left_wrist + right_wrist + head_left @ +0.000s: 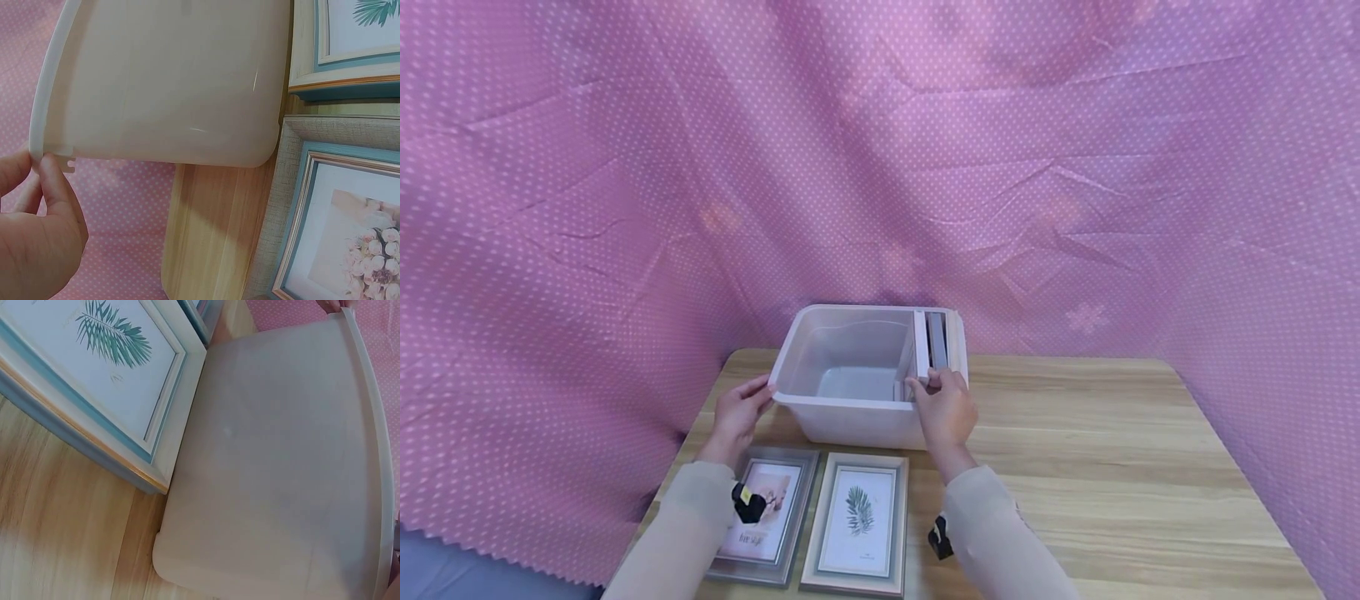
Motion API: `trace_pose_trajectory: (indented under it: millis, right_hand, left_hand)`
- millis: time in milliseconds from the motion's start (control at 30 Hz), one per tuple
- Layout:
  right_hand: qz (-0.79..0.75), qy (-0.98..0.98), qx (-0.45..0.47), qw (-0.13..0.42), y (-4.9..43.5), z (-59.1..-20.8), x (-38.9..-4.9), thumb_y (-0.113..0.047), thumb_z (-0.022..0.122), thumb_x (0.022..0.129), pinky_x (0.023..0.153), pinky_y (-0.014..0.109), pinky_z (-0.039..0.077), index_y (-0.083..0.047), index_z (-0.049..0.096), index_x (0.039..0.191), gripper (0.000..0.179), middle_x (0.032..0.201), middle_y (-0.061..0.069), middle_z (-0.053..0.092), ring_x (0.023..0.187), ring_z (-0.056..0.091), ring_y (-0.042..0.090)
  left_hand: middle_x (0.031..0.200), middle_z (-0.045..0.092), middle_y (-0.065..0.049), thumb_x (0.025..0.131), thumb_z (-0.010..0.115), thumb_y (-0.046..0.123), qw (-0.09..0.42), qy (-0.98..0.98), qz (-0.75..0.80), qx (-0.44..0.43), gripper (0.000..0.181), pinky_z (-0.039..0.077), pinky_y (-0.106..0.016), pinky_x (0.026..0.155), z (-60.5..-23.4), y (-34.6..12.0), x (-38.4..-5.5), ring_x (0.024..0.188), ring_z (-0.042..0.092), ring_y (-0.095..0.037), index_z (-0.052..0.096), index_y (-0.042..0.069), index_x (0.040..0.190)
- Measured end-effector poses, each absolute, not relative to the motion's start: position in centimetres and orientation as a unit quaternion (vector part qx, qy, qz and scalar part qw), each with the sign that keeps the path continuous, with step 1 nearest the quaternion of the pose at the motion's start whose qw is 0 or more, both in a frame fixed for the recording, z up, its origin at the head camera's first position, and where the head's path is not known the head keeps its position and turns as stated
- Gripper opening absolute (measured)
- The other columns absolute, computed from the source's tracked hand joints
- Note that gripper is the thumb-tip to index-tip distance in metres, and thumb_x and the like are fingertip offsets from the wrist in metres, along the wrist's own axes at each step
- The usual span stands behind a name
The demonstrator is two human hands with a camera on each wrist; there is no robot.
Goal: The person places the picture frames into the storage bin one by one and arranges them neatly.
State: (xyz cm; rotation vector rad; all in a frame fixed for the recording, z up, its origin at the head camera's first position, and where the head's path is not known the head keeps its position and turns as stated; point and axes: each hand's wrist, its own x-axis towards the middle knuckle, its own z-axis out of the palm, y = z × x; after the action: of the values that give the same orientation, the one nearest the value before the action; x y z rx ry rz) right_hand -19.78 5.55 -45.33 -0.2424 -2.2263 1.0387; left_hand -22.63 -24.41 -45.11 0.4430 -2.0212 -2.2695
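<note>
A translucent white plastic bin (857, 375) stands on the wooden table (1112, 467) at about twelve o'clock from the person, close to the pink dotted cloth (625, 208) that hangs behind and around the table. The left hand (739, 417) rests at the bin's nine o'clock side; in the left wrist view its thumb and fingers (53, 187) pinch the white rim at the corner, so this hand is grasping the bin. The right hand (946, 410) sits at the bin's near rim toward three o'clock, its fingers curled over the edge and touching the frames (934, 343) that stand upright on edge inside the bin against its three o'clock wall; whether it grips a frame or only the rim cannot be told. Two more picture frames lie flat on the table at six o'clock from the bin, just beside each other: the flower frame (765, 515) under the left forearm, and the leaf frame (859, 521) to its three o'clock side, between the two sleeves. In the right wrist view the leaf frame's corner lies just beside the bin's base.
</note>
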Motion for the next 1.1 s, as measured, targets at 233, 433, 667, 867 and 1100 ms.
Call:
trace_pose_trajectory:
  millis: [233,433,667,867,1100]
  right_hand:
    - [0.374,-0.86,-0.093,0.335,5.9,-45.7,-19.7,-0.033,0.085,0.07,0.067,0.039,0.039,-0.01,0.067,0.084,0.033,0.077,0.003,0.065,0.066,0.06,0.02]
    - [0.37,-0.859,-0.092,0.341,6.0,-45.7,-19.6,-0.033,0.086,0.069,0.067,0.04,0.034,-0.01,0.062,0.082,0.035,0.074,0.002,0.065,0.063,0.059,0.02]
    - [0.364,-0.86,-0.099,0.343,6.0,-45.8,-19.6,-0.033,0.086,0.068,0.066,0.039,0.034,-0.013,0.059,0.08,0.036,0.073,-0.001,0.061,0.063,0.056,0.019]
    - [0.381,-0.852,-0.099,0.345,6.2,-45.9,-19.7,-0.032,0.087,0.068,0.066,0.037,0.035,-0.014,0.06,0.08,0.035,0.075,-0.001,0.059,0.07,0.054,0.02]
    - [0.415,-0.837,-0.085,0.346,6.6,-46.0,-19.8,-0.034,0.087,0.068,0.072,0.039,0.037,-0.012,0.061,0.088,0.038,0.083,0.001,0.06,0.08,0.052,0.022]
  left_hand:
    - [0.125,0.052,-0.021,0.092,0.059,-0.003,0.032,-0.664,-0.732,0.148,0.042,0.049,-0.024,0.092,-45.2,-24.5,-22.7,0.091,0.062,-0.007,0.048,-0.01,0.132]
    - [0.12,0.054,-0.017,0.092,0.059,-0.003,0.032,-0.665,-0.731,0.149,0.042,0.049,-0.026,0.093,-45.4,-24.6,-22.9,0.086,0.061,-0.004,0.049,-0.009,0.132]
    - [0.12,0.054,-0.017,0.092,0.059,-0.003,0.035,-0.666,-0.73,0.151,0.041,0.051,-0.021,0.088,-45.5,-24.6,-22.7,0.086,0.061,-0.004,0.049,-0.009,0.131]
    - [0.125,0.051,-0.02,0.092,0.058,-0.003,0.034,-0.666,-0.731,0.145,0.041,0.051,-0.02,0.087,-45.5,-24.6,-22.6,0.09,0.062,-0.006,0.048,-0.009,0.132]
    - [0.13,0.048,-0.023,0.093,0.057,-0.003,0.032,-0.671,-0.726,0.145,0.041,0.051,-0.021,0.088,-45.4,-24.6,-22.6,0.091,0.061,-0.006,0.048,-0.008,0.132]
